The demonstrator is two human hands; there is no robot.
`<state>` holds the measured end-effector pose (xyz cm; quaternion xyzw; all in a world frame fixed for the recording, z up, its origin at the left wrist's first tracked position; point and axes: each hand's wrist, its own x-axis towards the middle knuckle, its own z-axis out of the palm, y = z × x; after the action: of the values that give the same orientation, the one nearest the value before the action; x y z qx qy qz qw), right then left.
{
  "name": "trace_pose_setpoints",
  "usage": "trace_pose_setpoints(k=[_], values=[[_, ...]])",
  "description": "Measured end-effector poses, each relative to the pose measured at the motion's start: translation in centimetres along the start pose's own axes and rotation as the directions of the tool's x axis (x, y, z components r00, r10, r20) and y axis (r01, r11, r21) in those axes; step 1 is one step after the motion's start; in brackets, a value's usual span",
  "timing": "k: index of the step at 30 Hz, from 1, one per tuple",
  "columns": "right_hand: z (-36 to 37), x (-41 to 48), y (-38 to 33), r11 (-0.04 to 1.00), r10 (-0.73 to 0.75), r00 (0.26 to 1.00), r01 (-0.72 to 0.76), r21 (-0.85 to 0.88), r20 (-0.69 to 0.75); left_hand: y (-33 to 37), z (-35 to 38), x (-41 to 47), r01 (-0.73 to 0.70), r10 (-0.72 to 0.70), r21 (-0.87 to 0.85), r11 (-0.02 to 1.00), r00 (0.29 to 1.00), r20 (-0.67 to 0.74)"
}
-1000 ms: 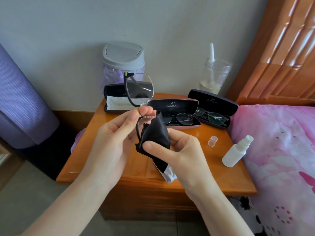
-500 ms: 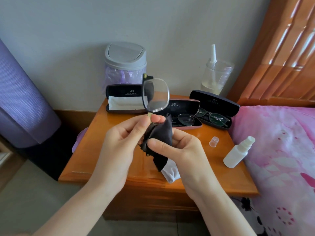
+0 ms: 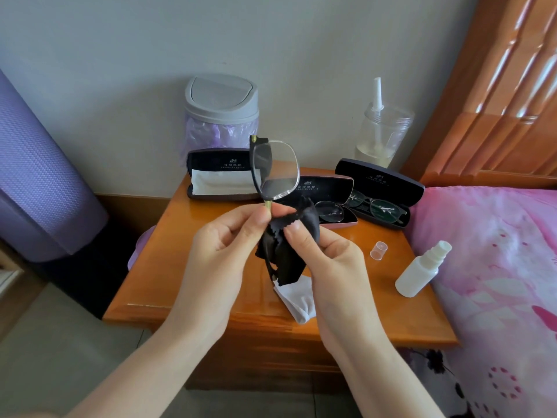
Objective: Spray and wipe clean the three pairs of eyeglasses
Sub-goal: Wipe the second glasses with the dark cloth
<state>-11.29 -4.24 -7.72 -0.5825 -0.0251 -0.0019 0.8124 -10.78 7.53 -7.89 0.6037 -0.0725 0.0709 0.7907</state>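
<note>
Eyeglasses (image 3: pixel 275 173) are being pinched at the bridge by left hand (image 3: pixel 217 251); black cloth (image 3: pixel 286 251) is being gripped around their lower half by right hand (image 3: pixel 331 267).

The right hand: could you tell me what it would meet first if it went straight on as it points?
Probably the left hand, pinching the glasses just past the black cloth the right hand holds; depth is unclear.

Our forearms run bare behind the left hand (image 3: pixel 217 251) and right hand (image 3: pixel 328 267); fingernails are short.
</note>
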Motion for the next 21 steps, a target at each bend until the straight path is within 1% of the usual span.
trace_pose_setpoints(k=[3, 8, 12, 16, 19, 21], values=[[0.11, -0.23, -0.07, 1.0, 0.004, 1.0, -0.004, 0.005, 0.005, 0.01, -0.04, 0.03, 0.029, -0.03, -0.024, 0.999, 0.999, -0.012], [-0.04, -0.35, 0.48, 0.996, 0.082, 0.997, -0.082, 0.019, -0.004, -0.19, -0.27, 0.08, 0.069, -0.071, -0.055, 0.996, 0.996, -0.047], [-0.25, -0.54, 0.71, 0.991, 0.127, 0.992, -0.128, 0.041, 0.022, -0.01, -0.26, 0.06, 0.076, -0.082, -0.101, 0.992, 0.995, -0.059], [-0.35, -0.72, 0.69, 0.993, 0.116, 0.991, -0.114, -0.041, 0.058, 0.08, -0.49, 0.22, 0.082, -0.092, -0.122, 0.989, 0.992, -0.084], [-0.27, -0.84, 0.54, 0.992, 0.099, 0.988, -0.089, -0.086, 0.121, 0.19, -0.66, 0.31, 0.082, -0.095, -0.136, 0.987, 0.991, -0.091], [-0.22, -0.9, 0.55, 0.99, 0.111, 0.986, -0.099, -0.101, 0.125, 0.25, -0.63, 0.24, 0.09, -0.102, -0.125, 0.988, 0.991, -0.09]])
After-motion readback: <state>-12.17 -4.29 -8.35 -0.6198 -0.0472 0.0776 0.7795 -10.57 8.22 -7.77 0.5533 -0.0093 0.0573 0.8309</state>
